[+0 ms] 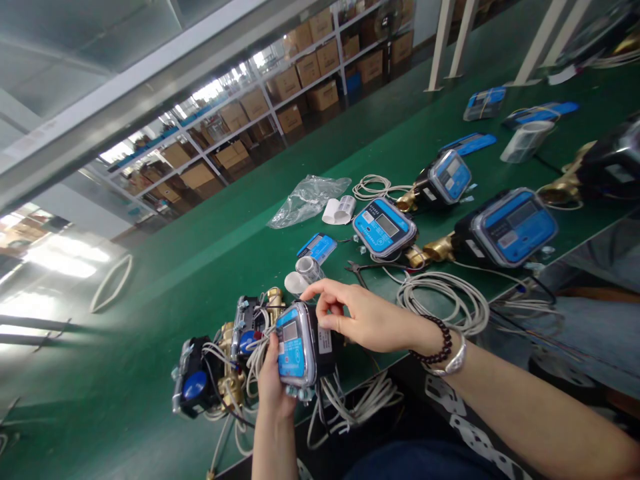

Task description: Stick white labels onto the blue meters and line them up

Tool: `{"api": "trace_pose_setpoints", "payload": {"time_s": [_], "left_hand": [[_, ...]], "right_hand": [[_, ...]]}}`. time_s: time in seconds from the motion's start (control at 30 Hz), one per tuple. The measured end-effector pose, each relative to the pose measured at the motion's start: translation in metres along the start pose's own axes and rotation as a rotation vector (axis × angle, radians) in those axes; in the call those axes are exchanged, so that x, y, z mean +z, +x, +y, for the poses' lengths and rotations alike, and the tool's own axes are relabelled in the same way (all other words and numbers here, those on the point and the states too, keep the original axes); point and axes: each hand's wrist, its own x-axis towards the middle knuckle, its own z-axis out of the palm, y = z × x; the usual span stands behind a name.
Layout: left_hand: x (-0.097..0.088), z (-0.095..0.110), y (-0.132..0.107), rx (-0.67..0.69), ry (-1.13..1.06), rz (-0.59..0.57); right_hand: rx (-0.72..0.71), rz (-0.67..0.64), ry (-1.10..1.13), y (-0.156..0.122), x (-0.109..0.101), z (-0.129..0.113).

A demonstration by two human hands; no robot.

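Note:
A water meter (pixel 295 357) with a blue face, a small grey display, a clear cover and a black body is in my left hand (pixel 275 390), tilted at the table's near edge. My left thumb lies along its face. Over the meter's top side is my right hand (pixel 365 317), index finger stretched out and thumb apart from it. The thumb is close to a white label (pixel 325 339) on the black side; whether it touches cannot be made out. A roll of clear stickers (pixel 309 269) and a white paper curl (pixel 296 283) lie just beyond the index fingertip.
Several meters with brass fittings (pixel 440 249) and coiled grey cables (pixel 450 300) line the right side. Two face-down meters (pixel 193 383) sit at left. Pliers (pixel 356 268), a blue panel (pixel 318 247) and a plastic bag (pixel 307 200) lie on the green table (pixel 200 267).

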Motion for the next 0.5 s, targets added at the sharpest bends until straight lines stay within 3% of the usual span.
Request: {"api": "trace_pose_setpoints", "payload": {"time_s": [0.5], "left_hand": [[-0.0004,-0.0007,0.0012,-0.001,-0.007,-0.007]], "right_hand": [[-0.012,0.034,-0.064,-0.0011,0.0006,-0.0005]]}}
